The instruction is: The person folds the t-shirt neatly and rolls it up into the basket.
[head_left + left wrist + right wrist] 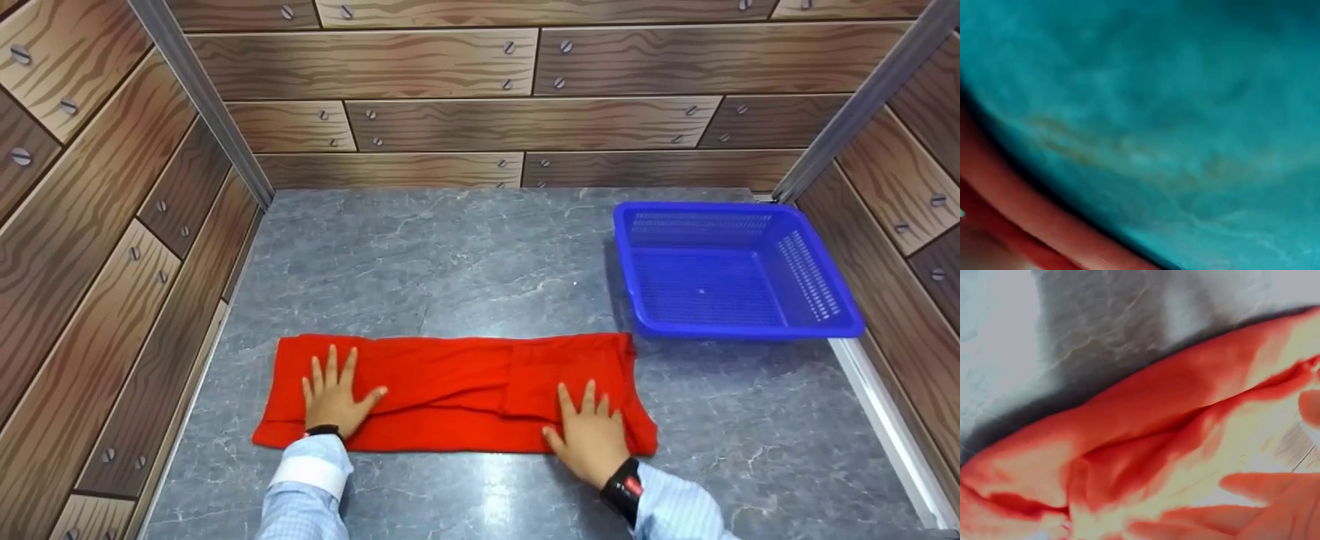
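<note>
Two spread hands, left hand [335, 401] and right hand [594, 442], on one red cloth [442, 375]

Head view: the folded cloth lies directly under both hands, its long axis from left to right; the left hand is near its left end, the right hand near its right end, with fingers straight and wide, holding nothing. The blue basket [750, 331] stands beyond the right end, nearer to the right hand. On the right wristband [624, 487] no writing can be read. Left wrist view: very blurred, finger state cannot be told. Right wrist view: fingers extend over the cloth, no label is readable
</note>
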A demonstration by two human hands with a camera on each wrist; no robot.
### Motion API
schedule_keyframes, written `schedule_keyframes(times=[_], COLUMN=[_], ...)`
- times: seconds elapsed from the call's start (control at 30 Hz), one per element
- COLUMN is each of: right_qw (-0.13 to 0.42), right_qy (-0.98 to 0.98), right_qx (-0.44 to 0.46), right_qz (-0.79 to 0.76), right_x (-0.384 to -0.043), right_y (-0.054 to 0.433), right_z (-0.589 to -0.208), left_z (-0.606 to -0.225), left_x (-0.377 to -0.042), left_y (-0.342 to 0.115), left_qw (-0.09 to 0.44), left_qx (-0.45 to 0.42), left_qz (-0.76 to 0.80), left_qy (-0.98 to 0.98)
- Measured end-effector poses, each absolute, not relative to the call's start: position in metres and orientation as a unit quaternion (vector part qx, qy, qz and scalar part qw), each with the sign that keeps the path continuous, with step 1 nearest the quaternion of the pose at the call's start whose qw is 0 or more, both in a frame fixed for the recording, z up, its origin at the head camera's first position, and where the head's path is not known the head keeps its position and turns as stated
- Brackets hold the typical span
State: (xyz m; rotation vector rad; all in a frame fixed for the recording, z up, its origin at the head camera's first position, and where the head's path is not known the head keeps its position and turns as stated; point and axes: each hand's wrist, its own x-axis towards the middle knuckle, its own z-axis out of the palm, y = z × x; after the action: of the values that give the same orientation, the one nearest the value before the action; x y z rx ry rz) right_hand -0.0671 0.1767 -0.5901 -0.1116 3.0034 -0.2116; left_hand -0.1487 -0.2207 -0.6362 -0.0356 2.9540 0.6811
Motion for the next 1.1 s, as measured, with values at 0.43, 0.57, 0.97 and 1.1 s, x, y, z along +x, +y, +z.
schedule_keyframes(times=[0.43,0.57,0.97,1.1], right_qw=[0.085,0.075,0.045,0.055], right_qy=[0.991,0.991,0.995,0.995], right_qx=[-0.082,-0.081,-0.061,-0.047], right_qz=[-0.062,-0.077,-0.066,-0.068], right_x=[-0.092,-0.114,-0.16,-0.175], right_y=[0.168,0.173,0.184,0.189], right_z=[-0.611,-0.613,-0.621,-0.618], left_z=[-0.647,-0.646,-0.645,-0.639], left_x=[-0.154,-0.156,-0.163,-0.164], left_y=[-0.233,-0.23,-0.2,-0.189], left_qw=[0.13,0.129,0.123,0.12], left_qx=[-0.075,-0.088,-0.154,-0.162], left_qz=[0.209,0.214,0.201,0.19], left_qy=[0.966,0.964,0.959,0.961])
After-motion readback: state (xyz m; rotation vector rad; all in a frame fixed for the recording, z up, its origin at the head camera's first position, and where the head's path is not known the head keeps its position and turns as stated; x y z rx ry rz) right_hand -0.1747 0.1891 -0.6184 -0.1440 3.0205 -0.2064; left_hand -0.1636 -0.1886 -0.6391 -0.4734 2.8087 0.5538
